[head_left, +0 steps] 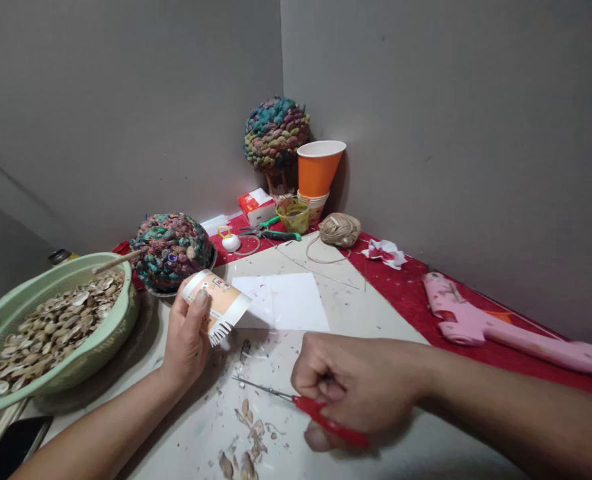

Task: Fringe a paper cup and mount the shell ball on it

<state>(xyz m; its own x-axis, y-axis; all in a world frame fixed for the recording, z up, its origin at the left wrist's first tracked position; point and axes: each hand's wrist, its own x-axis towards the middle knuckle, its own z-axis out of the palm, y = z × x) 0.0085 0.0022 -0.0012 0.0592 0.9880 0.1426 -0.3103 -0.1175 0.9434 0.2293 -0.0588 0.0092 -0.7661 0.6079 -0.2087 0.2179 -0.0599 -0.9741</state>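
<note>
My left hand [189, 327] grips a printed paper cup [219, 300], tilted, with its thumb pressed on the wall. The cup's lower right rim is cut into a short white fringe. Apart from it, to the right, my right hand [346, 387] is closed around the red handles of small scissors [321, 413]. Their thin blades point left over the table. Bits of shell [251, 433] lie on the table below the blades. A sheet of white paper [286, 300] rests behind both hands.
A green basket [121, 320] of pistachio-like shells stands left, beside a colourful shell-covered dome [171, 250]. Another shell-covered ball [276, 133], an orange cup [321, 167], pliers [276, 235] and twine [340, 230] stand at the back. A pink glue gun [516, 330] lies right.
</note>
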